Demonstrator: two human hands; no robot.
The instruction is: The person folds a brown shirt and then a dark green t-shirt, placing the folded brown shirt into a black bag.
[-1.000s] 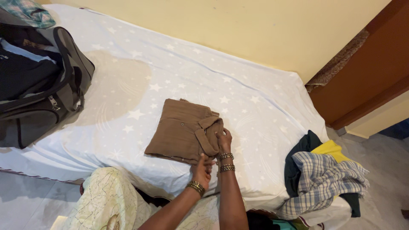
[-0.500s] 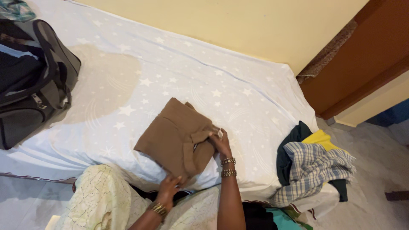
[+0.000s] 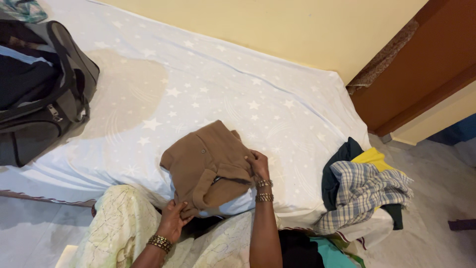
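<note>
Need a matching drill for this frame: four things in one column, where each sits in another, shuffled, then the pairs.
Things:
1. brown shirt
2. grey bag
3. checked cloth
4. star-print sheet

Places:
A. top of the clothes pile at the bed's right corner
B. spread over the mattress
C. folded, held in both hands
D. open, far left on the bed

Pairs: 1-C, 2-D, 3-A, 4-B

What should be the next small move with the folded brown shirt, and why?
Probably carry the brown shirt left toward the open bag. Both hands, left hand and right hand, grip it, folded and lifted at the bed edge.
</note>
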